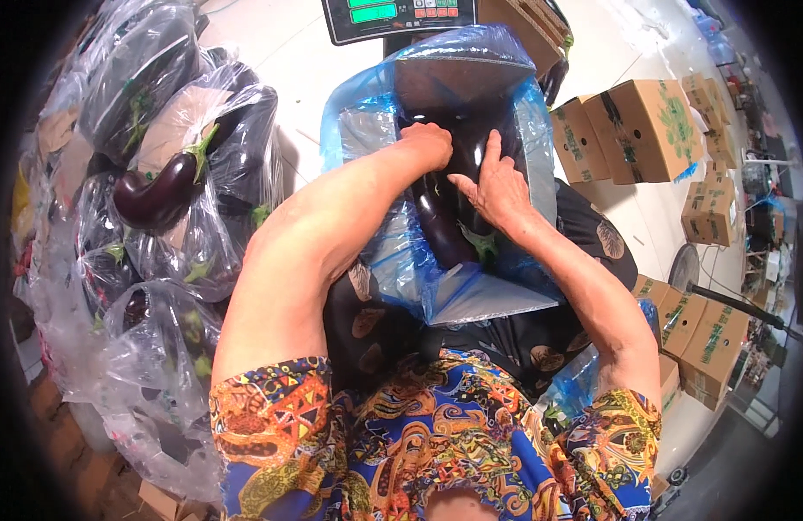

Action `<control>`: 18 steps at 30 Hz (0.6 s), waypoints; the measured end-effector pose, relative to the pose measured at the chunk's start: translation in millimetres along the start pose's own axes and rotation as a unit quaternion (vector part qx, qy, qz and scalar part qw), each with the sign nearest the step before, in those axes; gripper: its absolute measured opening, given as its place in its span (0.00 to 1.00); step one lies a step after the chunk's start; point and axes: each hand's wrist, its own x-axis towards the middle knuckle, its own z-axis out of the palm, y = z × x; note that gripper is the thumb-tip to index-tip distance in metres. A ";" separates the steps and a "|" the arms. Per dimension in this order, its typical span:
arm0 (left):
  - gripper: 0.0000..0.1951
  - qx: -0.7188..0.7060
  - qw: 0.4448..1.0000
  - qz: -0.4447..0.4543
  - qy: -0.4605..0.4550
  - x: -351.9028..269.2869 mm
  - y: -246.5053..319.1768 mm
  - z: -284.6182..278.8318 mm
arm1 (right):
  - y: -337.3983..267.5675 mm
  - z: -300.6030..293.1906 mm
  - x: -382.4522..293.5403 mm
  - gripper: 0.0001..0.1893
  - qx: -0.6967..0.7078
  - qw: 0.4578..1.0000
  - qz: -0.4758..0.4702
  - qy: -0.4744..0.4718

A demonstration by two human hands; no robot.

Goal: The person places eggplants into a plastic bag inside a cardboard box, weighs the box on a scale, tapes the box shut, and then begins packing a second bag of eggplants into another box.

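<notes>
Before me stands a cardboard box lined with a blue plastic bag (pixel 356 98), its flaps spread outward. Dark purple eggplants (pixel 440 221) lie lengthwise inside, and a green calyx (pixel 485 246) shows at the near end. My left hand (pixel 429 144) reaches into the left side with its fingers curled down by the eggplants; its fingertips are hidden. Thumb and index finger spread, my right hand (pixel 502 185) rests against an eggplant on the right side, gripping nothing.
Clear plastic bags of eggplants (pixel 245 143) crowd the left, with a curved eggplant (pixel 160 195) on top. A digital scale display (pixel 401 14) stands beyond the box. Closed cartons (pixel 642 133) sit on the right, and more cartons (pixel 701 332) lie nearer, beside a dark pole (pixel 740 305).
</notes>
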 end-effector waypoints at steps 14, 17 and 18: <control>0.17 0.010 1.000 0.002 0.018 10.4 -7.9 4.0 | -5.9 5.4 -4.9 0.52 -0.068 0.996 -0.034 -0.046; 0.16 -0.068 0.996 -0.018 0.064 22.8 -12.5 3.2 | -5.8 2.5 -2.3 0.55 -0.037 0.997 -0.011 -0.068; 0.16 -0.066 0.996 -0.017 0.063 25.9 -15.5 3.0 | -6.8 1.2 -2.4 0.56 -0.027 0.996 0.007 -0.086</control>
